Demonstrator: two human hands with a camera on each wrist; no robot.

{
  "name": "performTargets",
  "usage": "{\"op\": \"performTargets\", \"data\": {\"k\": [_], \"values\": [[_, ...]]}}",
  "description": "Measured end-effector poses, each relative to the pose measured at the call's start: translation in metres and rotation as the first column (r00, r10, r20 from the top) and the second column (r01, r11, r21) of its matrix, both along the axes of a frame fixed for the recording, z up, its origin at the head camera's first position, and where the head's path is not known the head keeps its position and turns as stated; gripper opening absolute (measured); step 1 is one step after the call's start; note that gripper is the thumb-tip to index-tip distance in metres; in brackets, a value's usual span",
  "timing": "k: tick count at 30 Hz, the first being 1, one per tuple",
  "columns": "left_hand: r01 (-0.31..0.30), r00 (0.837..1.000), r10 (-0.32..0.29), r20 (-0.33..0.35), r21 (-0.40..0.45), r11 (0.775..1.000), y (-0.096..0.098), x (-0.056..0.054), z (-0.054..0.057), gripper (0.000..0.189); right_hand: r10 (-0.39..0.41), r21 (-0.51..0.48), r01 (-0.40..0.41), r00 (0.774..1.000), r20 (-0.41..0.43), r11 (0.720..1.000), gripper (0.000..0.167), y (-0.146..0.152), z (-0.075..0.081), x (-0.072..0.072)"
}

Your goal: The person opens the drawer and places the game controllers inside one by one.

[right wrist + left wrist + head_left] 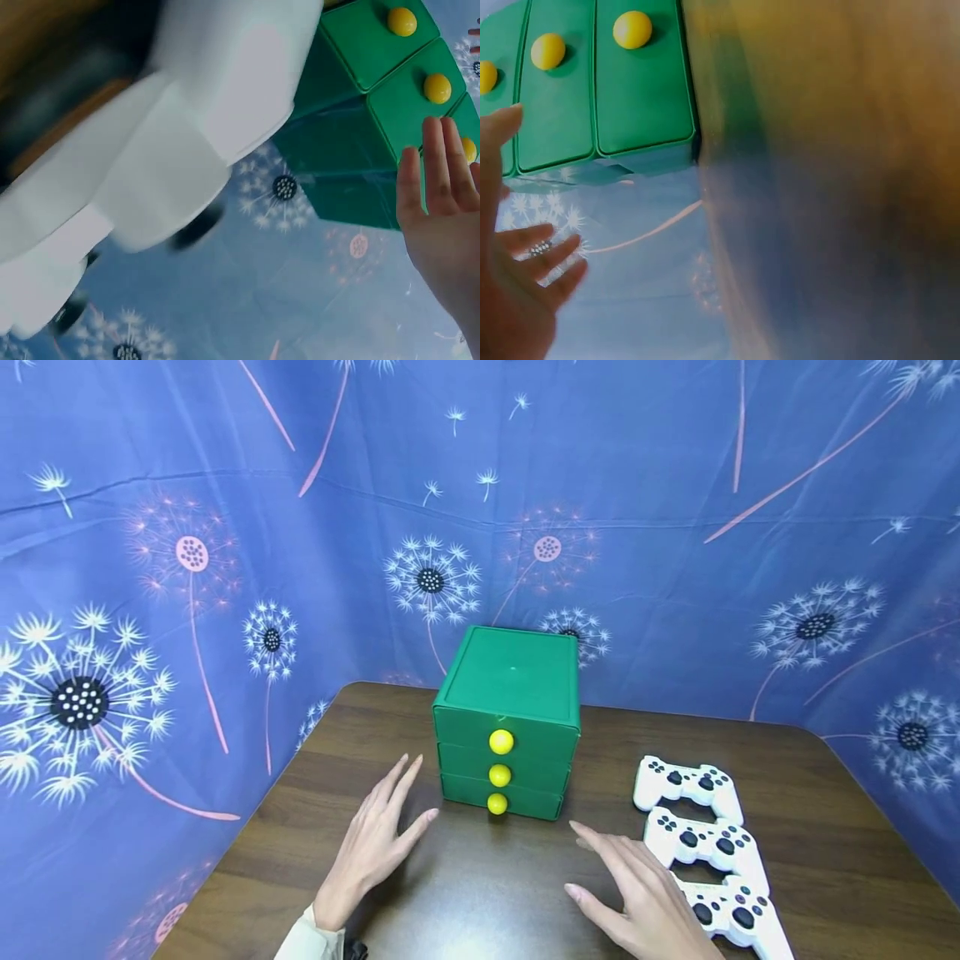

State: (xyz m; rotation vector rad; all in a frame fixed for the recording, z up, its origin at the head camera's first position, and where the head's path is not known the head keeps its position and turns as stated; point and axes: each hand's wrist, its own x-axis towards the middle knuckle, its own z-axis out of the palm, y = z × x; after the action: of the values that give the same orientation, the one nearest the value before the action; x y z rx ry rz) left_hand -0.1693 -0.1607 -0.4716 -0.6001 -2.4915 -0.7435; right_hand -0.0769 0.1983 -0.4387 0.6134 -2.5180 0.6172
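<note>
A green box of three stacked drawers (517, 677) stands on the table, each drawer front bearing a round yellow knob (501, 742). All three drawers are closed. To the left of the box, my left hand (378, 839) hovers with fingers extended, holding nothing. My right hand (637, 885) is in front and to the right of the box, fingers straight and thumb apart, also holding nothing. Just beside the right hand lie three white game controllers (705, 843) in a column; the hand overlaps part of the nearest one in the head view. The left wrist view shows the drawer fronts (641, 90) close by.
The brown wooden table (480, 877) has rounded back corners. Behind and around it hangs a blue cloth (660, 577) with a dandelion print. The controllers occupy the table's right side, and the drawer box stands near the back edge.
</note>
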Motion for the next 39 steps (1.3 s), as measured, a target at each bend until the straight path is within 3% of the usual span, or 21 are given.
{"op": "performTargets", "data": {"k": [6, 13, 23, 29, 39], "values": [[0.119, 0.979, -0.091, -0.184, 0.145, 0.982, 0.007, -0.020, 0.006, 0.065, 0.044, -0.129, -0.037, 0.998, 0.053, 0.991, 0.066, -0.013, 0.001, -0.017], [0.185, 0.949, -0.109, -0.296, 0.246, 0.951, 0.013, -0.039, 0.015, 0.058, 0.128, -0.272, -0.109, 0.991, 0.051, 0.956, 0.064, -0.029, 0.007, -0.034], [0.272, 0.930, -0.161, -0.330, 0.323, 0.907, 0.019, -0.059, 0.026, 0.051, 0.232, -0.399, -0.207, 0.973, 0.015, 0.894, 0.052, -0.046, 0.013, -0.058], [0.274, 0.923, -0.152, -0.354, 0.325, 0.905, 0.024, -0.069, 0.030, 0.049, 0.229, -0.449, -0.193, 0.973, 0.026, 0.873, 0.047, -0.053, 0.016, -0.067], [0.326, 0.891, -0.171, -0.420, 0.332, 0.885, 0.025, -0.085, 0.038, 0.047, 0.279, -0.488, -0.267, 0.959, -0.050, 0.831, 0.048, -0.067, 0.019, -0.080]]}}
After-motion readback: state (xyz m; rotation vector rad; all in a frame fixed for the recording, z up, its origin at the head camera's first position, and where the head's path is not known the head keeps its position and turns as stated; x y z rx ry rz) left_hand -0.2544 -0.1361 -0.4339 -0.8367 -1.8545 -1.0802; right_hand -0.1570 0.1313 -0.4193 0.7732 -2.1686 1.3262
